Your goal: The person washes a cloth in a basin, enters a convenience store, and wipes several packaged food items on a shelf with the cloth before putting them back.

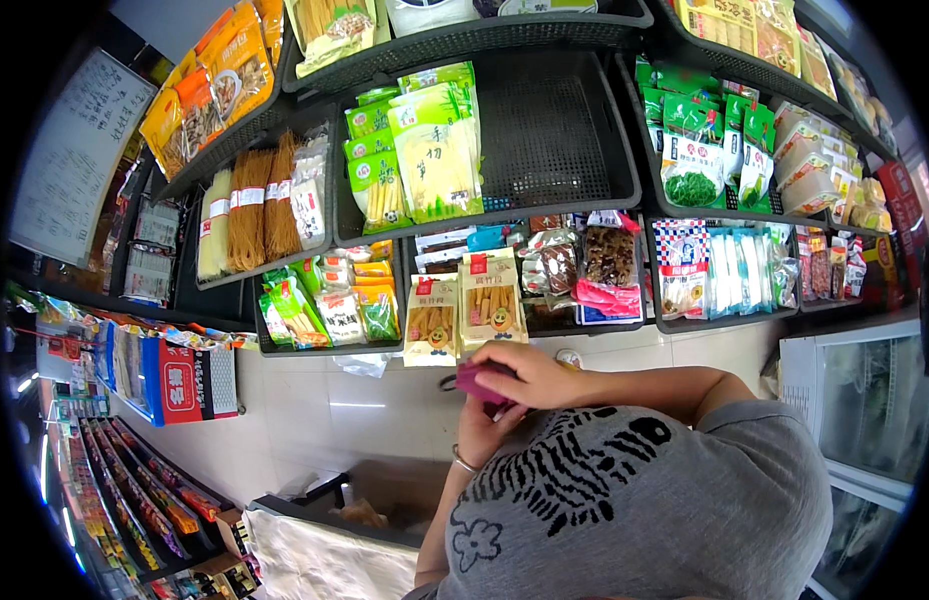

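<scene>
Close in front of my body, both hands are closed around a small maroon thing (476, 381) with a dark loop at its left end; it looks like a pouch or wallet, but my fingers cover much of it. My right hand (529, 376) lies over its top and right side. From below, my left hand (481, 428) grips it, with a bracelet (465, 461) on that wrist. Just beyond my hands, two clear-fronted packets of pale yellow sticks (492, 296) stand at the front of a low shelf basket, apart from my fingers.
Black mesh baskets (559, 140) rise in tiers ahead, with green packets (436, 160), bundled dry noodles (249, 205) and green bags (694, 150). A glass-doored cabinet (869, 400) stands at right. At lower left are a cloth-covered surface (324, 555) and snack racks (134, 490).
</scene>
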`<state>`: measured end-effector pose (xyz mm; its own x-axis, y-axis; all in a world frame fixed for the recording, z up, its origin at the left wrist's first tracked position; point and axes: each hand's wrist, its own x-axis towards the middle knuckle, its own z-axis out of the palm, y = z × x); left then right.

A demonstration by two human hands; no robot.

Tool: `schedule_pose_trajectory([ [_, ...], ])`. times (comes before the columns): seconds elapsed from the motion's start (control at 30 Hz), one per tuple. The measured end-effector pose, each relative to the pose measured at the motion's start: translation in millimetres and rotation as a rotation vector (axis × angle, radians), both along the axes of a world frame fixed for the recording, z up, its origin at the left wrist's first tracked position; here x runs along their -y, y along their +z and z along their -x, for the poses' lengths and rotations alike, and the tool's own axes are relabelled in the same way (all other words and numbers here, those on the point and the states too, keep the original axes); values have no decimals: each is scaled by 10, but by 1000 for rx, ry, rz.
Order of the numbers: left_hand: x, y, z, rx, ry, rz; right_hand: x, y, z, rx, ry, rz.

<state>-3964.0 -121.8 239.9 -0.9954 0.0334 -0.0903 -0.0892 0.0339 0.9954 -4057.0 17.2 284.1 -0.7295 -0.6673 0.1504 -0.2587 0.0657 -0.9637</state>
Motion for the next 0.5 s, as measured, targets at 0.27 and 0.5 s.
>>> schedule_pose_trajectory([
  [0.27, 63, 133, -7, -32, 247, 102, -53, 123, 73, -137, 178, -30],
  [0.5, 312, 313, -181, -182, 566, 268, 63, 116, 20, -139, 175, -154],
])
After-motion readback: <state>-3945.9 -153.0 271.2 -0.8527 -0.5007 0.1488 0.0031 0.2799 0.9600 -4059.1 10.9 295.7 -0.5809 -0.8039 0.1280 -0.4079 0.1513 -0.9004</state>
